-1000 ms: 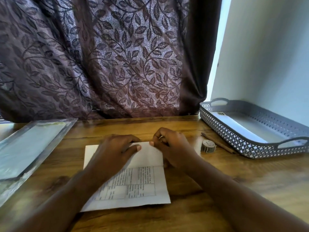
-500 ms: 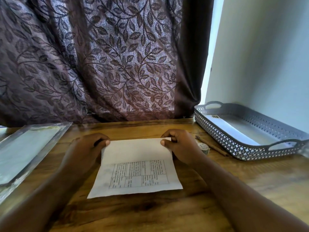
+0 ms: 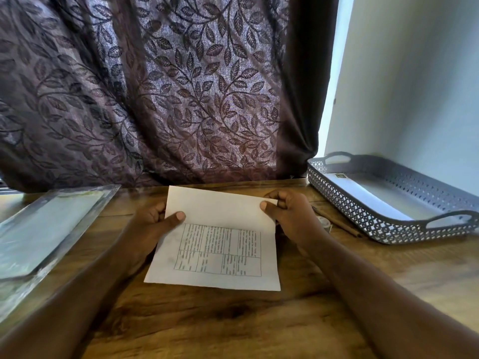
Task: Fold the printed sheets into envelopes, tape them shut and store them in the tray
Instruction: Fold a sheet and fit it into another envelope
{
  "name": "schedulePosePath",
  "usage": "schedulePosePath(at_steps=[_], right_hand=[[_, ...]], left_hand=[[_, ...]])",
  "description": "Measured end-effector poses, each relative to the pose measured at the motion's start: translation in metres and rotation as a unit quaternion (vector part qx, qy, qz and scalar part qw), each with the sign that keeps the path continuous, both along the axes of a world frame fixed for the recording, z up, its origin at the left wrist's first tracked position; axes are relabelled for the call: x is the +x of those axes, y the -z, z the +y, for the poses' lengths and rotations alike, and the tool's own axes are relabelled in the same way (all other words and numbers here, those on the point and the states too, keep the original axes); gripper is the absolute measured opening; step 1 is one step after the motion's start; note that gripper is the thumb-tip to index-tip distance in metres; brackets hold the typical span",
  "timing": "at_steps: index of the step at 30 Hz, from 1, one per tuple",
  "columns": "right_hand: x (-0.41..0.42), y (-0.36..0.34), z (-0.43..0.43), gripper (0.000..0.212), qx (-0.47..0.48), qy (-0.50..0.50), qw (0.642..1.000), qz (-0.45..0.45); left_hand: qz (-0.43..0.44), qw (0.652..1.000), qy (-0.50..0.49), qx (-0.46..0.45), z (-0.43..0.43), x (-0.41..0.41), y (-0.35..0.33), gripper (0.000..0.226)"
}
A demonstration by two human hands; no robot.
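A white printed sheet (image 3: 220, 244) with a table of text lies in front of me, its far part lifted off the wooden table. My left hand (image 3: 153, 224) pinches the sheet's left edge, thumb on top. My right hand (image 3: 290, 216) pinches its upper right corner between thumb and fingers. The grey perforated tray (image 3: 363, 216) with two handles stands at the right, and a white envelope (image 3: 368, 198) lies inside it. A small roll of tape (image 3: 325, 223) peeks out just behind my right hand.
A clear glass tray (image 3: 46, 229) sits at the left of the table. A thin brown stick (image 3: 337, 222) lies between the tape and the grey tray. A leaf-patterned curtain (image 3: 155, 86) hangs behind the table; a pale wall is at the right.
Both hands went from pressing the fold to gripping the sheet's sides. The sheet's far part has been lifted and turned slightly, and the camera view has shifted.
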State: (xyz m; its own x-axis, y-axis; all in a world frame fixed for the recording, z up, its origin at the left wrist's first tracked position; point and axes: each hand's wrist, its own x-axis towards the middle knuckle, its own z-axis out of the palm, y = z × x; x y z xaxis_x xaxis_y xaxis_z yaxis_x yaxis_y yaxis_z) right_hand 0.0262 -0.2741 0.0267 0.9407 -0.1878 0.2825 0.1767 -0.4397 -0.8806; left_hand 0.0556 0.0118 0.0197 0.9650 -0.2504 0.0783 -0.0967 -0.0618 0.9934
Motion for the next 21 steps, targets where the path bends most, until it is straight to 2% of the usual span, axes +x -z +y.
schedulePosePath(at_steps=[3,5,8,14,16,21], right_hand=[[-0.003,-0.003,0.001,0.004,0.070,-0.031,0.997,0.006],[-0.004,-0.003,0.001,0.014,0.121,-0.069,0.990,0.022],[-0.001,0.001,0.003,0.028,0.140,-0.109,0.983,0.052],[-0.001,0.002,0.002,0.016,0.229,-0.129,0.959,0.102],[0.000,0.001,0.001,0.016,0.255,-0.124,0.953,0.110],[0.006,0.002,-0.004,0.031,0.285,-0.108,0.947,0.104]], left_hand=[[-0.012,0.999,-0.033,0.033,0.000,0.004,0.000,0.025],[-0.023,0.997,-0.059,0.045,0.000,0.007,-0.001,0.020],[0.022,0.997,-0.080,-0.006,0.003,0.011,0.003,0.025],[0.104,0.983,-0.045,-0.146,0.007,0.009,0.001,0.021],[0.103,0.982,-0.031,-0.156,0.010,0.009,-0.001,0.023],[0.074,0.987,-0.008,-0.140,0.007,0.000,-0.005,0.046]])
